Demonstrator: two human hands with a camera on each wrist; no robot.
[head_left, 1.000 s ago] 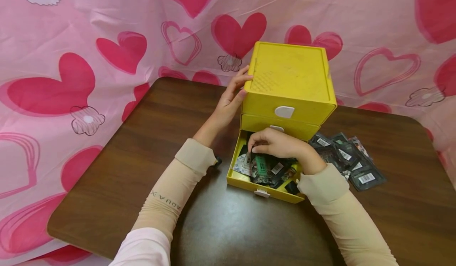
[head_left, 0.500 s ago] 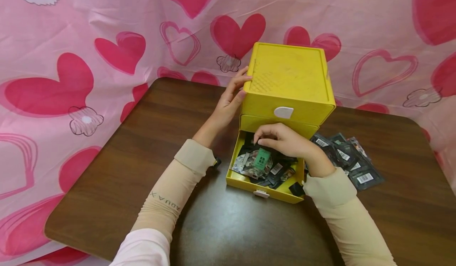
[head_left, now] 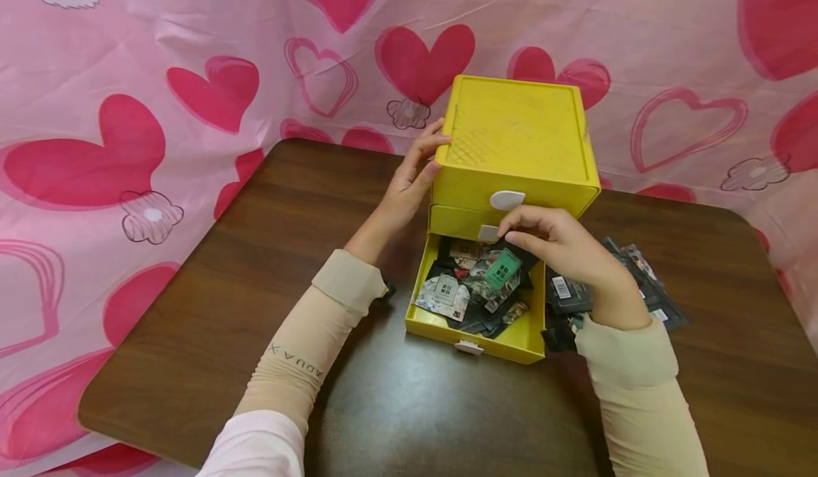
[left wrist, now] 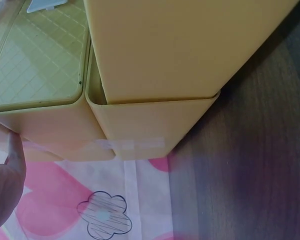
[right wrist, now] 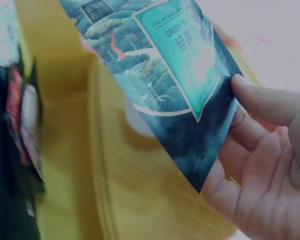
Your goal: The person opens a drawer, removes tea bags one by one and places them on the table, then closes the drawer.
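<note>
Partly glare-washed, the tea packet point(right wrist: 162, 85)

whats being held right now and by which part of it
The right hand pinches a green tea sachet near one corner; the left hand only touches the yellow drawer unit.

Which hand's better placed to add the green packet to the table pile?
The right hand, likely: it pinches the green packet, nearer the table pile; the left hand touches the box.

sachet point(right wrist: 157, 82): glossy film | box point(head_left: 514, 133): smooth plastic | tabletop point(head_left: 224, 306): glossy wood | backdrop point(head_left: 217, 23): creased cloth
</note>
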